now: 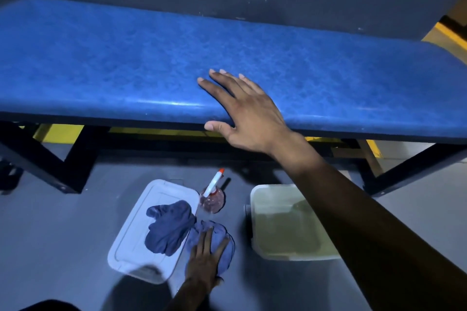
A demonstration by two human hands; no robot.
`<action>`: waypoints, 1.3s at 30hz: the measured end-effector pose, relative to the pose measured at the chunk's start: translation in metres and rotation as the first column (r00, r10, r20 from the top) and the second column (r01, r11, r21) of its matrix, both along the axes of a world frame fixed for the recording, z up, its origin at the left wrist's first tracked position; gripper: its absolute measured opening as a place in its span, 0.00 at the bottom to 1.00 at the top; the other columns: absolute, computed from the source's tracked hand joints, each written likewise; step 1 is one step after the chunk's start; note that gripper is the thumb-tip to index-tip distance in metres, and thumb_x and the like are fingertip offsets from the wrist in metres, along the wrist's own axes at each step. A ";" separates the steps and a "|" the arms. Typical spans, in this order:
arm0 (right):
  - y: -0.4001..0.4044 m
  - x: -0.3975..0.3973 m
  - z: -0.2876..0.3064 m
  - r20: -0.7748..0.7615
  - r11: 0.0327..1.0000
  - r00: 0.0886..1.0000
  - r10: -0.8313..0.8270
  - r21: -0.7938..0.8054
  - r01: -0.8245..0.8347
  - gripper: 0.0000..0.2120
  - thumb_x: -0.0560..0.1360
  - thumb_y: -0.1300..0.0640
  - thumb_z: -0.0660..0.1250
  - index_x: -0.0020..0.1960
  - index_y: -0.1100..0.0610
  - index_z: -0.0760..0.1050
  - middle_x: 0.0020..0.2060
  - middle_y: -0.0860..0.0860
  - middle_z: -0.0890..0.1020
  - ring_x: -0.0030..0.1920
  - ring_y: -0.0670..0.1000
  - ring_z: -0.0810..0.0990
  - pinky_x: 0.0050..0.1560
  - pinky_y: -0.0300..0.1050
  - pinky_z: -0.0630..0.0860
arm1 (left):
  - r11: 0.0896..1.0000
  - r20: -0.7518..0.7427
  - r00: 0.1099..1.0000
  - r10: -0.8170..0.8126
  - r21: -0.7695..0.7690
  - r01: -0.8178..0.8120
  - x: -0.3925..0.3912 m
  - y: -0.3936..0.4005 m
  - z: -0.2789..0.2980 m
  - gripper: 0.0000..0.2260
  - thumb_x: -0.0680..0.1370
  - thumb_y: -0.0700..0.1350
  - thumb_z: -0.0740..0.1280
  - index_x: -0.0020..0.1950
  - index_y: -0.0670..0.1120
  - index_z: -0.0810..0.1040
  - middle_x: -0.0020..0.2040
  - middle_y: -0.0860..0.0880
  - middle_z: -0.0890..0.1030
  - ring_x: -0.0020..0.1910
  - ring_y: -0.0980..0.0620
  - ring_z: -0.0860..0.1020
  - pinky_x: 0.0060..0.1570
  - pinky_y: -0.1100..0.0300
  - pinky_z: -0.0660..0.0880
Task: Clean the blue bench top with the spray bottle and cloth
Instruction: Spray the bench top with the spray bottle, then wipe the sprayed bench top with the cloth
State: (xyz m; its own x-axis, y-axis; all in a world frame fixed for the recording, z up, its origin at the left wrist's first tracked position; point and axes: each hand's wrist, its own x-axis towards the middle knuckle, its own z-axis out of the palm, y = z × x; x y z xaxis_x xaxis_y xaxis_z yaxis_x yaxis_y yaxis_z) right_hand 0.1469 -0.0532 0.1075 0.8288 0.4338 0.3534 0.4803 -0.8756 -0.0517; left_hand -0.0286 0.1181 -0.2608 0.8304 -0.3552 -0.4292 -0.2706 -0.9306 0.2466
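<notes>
The blue bench top [126, 65] runs across the upper view on a dark metal frame. My right hand [245, 111] rests flat on its front edge, fingers spread, thumb hooked over the rim, holding nothing. Below on the grey floor, my left hand [206, 257] lies on a light blue cloth [226, 237], fingers extended over it; I cannot tell if it grips the cloth. A clear spray bottle [212, 197] with a white nozzle and orange tip stands just beyond that cloth. A darker blue cloth [169, 226] lies crumpled on a white lid.
The white lid [129, 242] lies flat on the floor left of the bottle. A white plastic tub [283, 225] with pale liquid sits to the right, under my right forearm. Dark bench legs [50, 159] angle down at both sides. Yellow floor markings show behind the bench.
</notes>
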 end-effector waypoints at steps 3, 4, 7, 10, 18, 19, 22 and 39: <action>0.001 -0.001 0.001 -0.005 1.000 1.000 -0.003 0.009 0.003 0.37 0.78 0.37 0.64 0.82 0.47 0.56 0.81 0.50 0.60 0.81 0.51 0.56 0.81 0.50 0.48 | 0.998 0.082 0.996 -0.028 0.056 0.024 0.020 -0.002 0.015 0.52 0.38 0.53 0.76 0.64 0.54 0.74 0.52 0.42 0.82 0.47 0.39 0.80 0.36 0.52 0.82; 0.001 -0.001 0.002 -0.007 1.000 1.000 -0.002 0.013 0.002 0.37 0.78 0.38 0.64 0.82 0.47 0.56 0.81 0.50 0.60 0.81 0.51 0.57 0.82 0.51 0.49 | 0.997 0.079 0.995 -0.067 0.053 0.063 0.027 0.003 0.014 0.46 0.39 0.51 0.74 0.58 0.54 0.77 0.43 0.46 0.83 0.39 0.44 0.81 0.33 0.59 0.79; 0.000 -0.001 0.003 -0.026 1.000 1.000 0.008 0.015 -0.008 0.37 0.78 0.38 0.64 0.82 0.47 0.55 0.81 0.50 0.59 0.82 0.51 0.55 0.82 0.51 0.49 | 0.990 -0.062 0.988 -0.138 0.017 0.139 0.061 0.024 0.009 0.14 0.49 0.52 0.75 0.31 0.50 0.79 0.24 0.53 0.76 0.22 0.55 0.75 0.30 0.68 0.73; -0.001 0.000 0.002 -0.029 1.000 1.000 0.012 0.001 -0.012 0.37 0.79 0.37 0.64 0.82 0.46 0.54 0.82 0.49 0.58 0.82 0.50 0.54 0.82 0.51 0.49 | 0.978 -0.185 0.982 0.041 0.208 -0.002 0.096 0.046 0.048 0.13 0.75 0.57 0.62 0.38 0.49 0.76 0.39 0.50 0.78 0.42 0.48 0.78 0.57 0.56 0.73; -0.001 -0.002 0.008 -0.060 1.000 0.998 0.009 0.000 -0.009 0.38 0.78 0.35 0.61 0.82 0.45 0.53 0.82 0.48 0.58 0.82 0.49 0.55 0.81 0.54 0.53 | 0.682 -0.386 0.903 0.191 -0.609 -0.405 0.083 0.115 0.383 0.16 0.73 0.47 0.78 0.59 0.47 0.82 0.51 0.50 0.88 0.47 0.59 0.83 0.49 0.58 0.81; 0.000 -0.002 0.009 -0.069 1.000 0.998 0.004 -0.003 -0.004 0.38 0.78 0.34 0.61 0.82 0.45 0.53 0.82 0.48 0.59 0.82 0.49 0.55 0.81 0.54 0.53 | 0.613 -0.342 0.904 0.256 -0.666 -0.425 0.084 0.132 0.410 0.16 0.74 0.46 0.78 0.60 0.48 0.82 0.48 0.52 0.88 0.44 0.60 0.82 0.43 0.63 0.79; 0.008 -0.004 0.016 -0.073 1.000 0.997 -0.025 0.006 0.026 0.37 0.77 0.33 0.58 0.82 0.45 0.57 0.81 0.48 0.61 0.82 0.49 0.55 0.82 0.53 0.51 | 0.405 -0.183 0.855 0.485 -0.820 -0.405 0.105 0.171 0.479 0.20 0.71 0.54 0.78 0.58 0.48 0.80 0.40 0.50 0.85 0.33 0.62 0.79 0.33 0.67 0.74; 0.082 0.024 0.012 -0.062 1.000 0.998 -0.028 0.012 0.029 0.33 0.81 0.32 0.48 0.82 0.46 0.57 0.81 0.48 0.60 0.82 0.48 0.55 0.81 0.53 0.52 | 0.813 0.509 0.649 0.565 -0.213 -0.542 0.360 0.218 0.426 0.23 0.76 0.68 0.56 0.70 0.66 0.71 0.84 0.41 0.51 0.81 0.34 0.51 0.72 0.34 0.50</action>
State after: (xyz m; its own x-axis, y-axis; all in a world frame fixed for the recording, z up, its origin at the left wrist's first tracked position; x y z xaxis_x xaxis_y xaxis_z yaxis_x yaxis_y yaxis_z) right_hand 0.1708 0.0284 0.1192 0.8613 0.4055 0.3062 0.4506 -0.8880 -0.0915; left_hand 0.3315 0.3365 0.1651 0.9606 0.2399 0.1403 0.1969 -0.9437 0.2657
